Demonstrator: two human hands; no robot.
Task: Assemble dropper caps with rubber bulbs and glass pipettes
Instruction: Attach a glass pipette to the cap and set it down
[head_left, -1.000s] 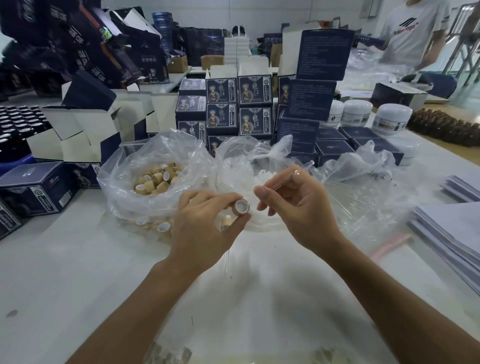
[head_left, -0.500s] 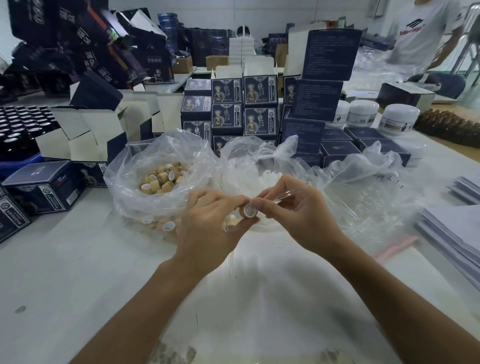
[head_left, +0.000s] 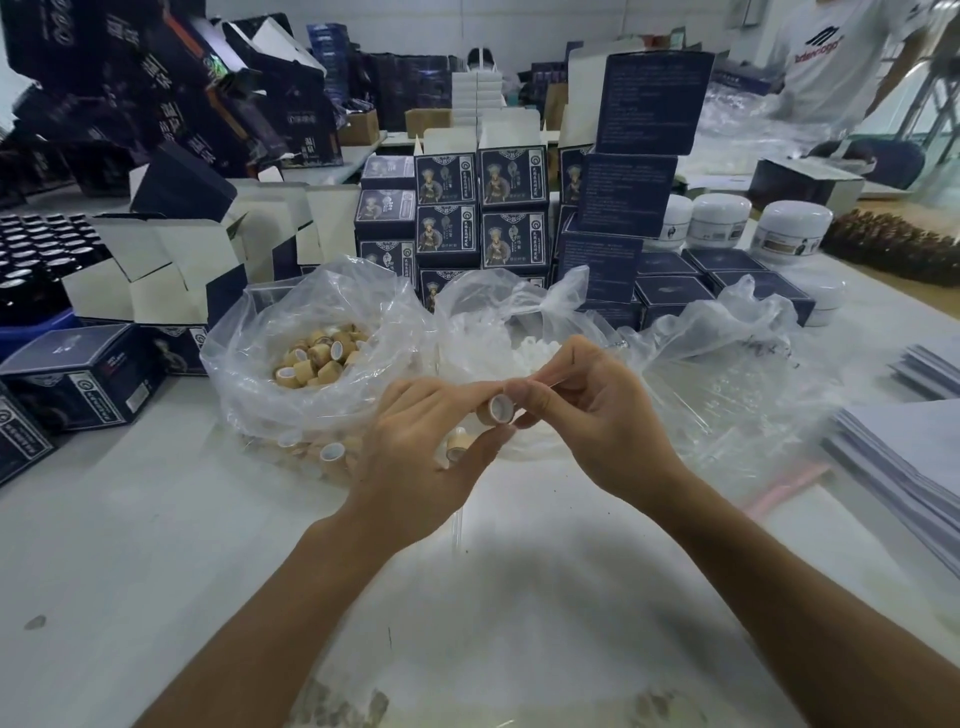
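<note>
your left hand (head_left: 423, 441) grips a tan dropper cap (head_left: 496, 409) at its fingertips, white-lined opening toward you. your right hand (head_left: 587, 415) pinches a thin glass pipette (head_left: 558, 378), its near end at the cap's rim. at 11 o'clock of the hands a clear bag of caps (head_left: 322, 358); at 12 o'clock a bag of white rubber bulbs (head_left: 524, 348).

Tan cap (head_left: 497, 409), white-lined, pinched; pipette (head_left: 550, 383) touching.
</note>
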